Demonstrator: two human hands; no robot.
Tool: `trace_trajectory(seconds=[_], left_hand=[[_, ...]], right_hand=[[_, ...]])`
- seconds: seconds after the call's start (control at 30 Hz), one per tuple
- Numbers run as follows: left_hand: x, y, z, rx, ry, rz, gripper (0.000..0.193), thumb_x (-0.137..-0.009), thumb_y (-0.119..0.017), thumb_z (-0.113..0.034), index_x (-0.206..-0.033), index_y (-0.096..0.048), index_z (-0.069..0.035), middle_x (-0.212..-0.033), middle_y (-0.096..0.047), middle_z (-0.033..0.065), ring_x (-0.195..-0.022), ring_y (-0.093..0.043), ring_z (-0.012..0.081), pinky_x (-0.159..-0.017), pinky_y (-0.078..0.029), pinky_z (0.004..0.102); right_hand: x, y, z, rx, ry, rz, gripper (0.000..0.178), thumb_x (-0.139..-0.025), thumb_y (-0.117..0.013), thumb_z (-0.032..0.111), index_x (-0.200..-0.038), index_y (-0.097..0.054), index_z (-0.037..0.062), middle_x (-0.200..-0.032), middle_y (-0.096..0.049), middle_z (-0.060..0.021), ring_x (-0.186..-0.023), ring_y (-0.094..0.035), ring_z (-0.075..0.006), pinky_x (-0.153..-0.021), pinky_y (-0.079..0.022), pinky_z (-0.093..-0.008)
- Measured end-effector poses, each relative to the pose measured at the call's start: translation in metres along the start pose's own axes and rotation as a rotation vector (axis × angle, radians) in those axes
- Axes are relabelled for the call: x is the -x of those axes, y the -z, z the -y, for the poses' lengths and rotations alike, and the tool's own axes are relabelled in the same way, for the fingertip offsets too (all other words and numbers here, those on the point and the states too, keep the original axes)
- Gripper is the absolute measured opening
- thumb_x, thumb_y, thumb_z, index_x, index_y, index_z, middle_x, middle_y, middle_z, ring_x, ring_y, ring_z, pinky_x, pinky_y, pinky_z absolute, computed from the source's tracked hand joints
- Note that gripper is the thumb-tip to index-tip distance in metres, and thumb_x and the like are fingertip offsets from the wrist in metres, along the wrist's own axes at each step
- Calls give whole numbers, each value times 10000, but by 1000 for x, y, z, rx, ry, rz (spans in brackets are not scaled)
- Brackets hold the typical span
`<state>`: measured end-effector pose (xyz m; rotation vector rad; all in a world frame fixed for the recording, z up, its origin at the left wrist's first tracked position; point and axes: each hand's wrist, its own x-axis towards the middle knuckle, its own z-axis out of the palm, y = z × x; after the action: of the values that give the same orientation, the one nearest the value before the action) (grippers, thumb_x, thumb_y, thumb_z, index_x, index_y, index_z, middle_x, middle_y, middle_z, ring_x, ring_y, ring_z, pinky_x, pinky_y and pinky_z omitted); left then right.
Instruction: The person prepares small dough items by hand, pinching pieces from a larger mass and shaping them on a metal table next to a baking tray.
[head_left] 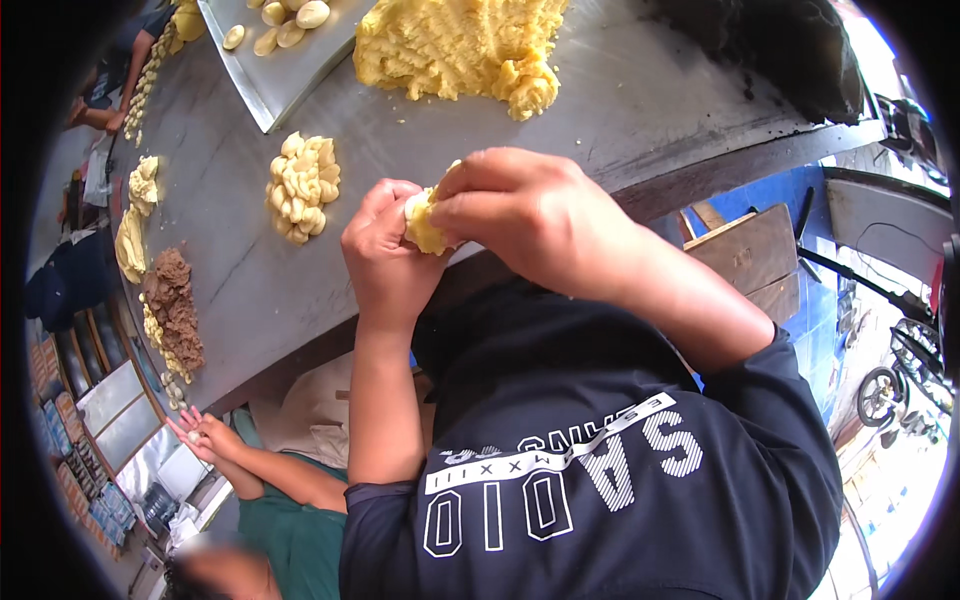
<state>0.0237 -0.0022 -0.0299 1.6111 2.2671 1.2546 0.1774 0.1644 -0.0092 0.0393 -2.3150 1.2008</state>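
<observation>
Near the table's front edge, my left hand (383, 232) is closed around a small piece of dough (424, 222), pale at its edge and crumbly yellow on the side facing my right hand. The fingers of my right hand (522, 200) are bent and pinch the yellow part, so the two hands meet over it. Beyond them lies a big, rough mound of yellow paste (455, 45). Left of my left hand sits a heap of pale, smooth dough pieces (303, 187). My curled fingers hide much of the held piece.
A metal tray (268, 95) with several rounded dough pieces stands at the far left. Brown filling (175, 305) and more dough (130, 245) line the left side. Another person's hands (205, 435) work at lower left. Black plastic (770, 45) lies far right on the grey table (240, 330).
</observation>
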Motion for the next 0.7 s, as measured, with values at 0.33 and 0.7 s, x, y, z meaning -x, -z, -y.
trace_trajectory(seconds=[0.33, 0.7], left_hand=[[-14, 7, -8, 23, 71, 239, 507, -643, -1066, -238, -919, -677, -65, -877, -704, 95, -822, -735, 363, -735, -583, 452], [3, -8, -12, -44, 40, 118, 640, -733, -1074, -494, -1050, -705, -79, -802, -654, 36, -665, -648, 252, -638, -552, 397]], right_hand=[[0, -2, 13, 157, 53, 219, 273, -867, -806, 144, -1135, -797, 92, -1168, -717, -118, -1104, -737, -352, -883, -637, -450], [-16, -6, 7, 214, -10, -43, 220, -910, -803, 150, -1104, -762, 55, -1272, -734, -143, -1133, -711, -351, -1030, -591, -454]])
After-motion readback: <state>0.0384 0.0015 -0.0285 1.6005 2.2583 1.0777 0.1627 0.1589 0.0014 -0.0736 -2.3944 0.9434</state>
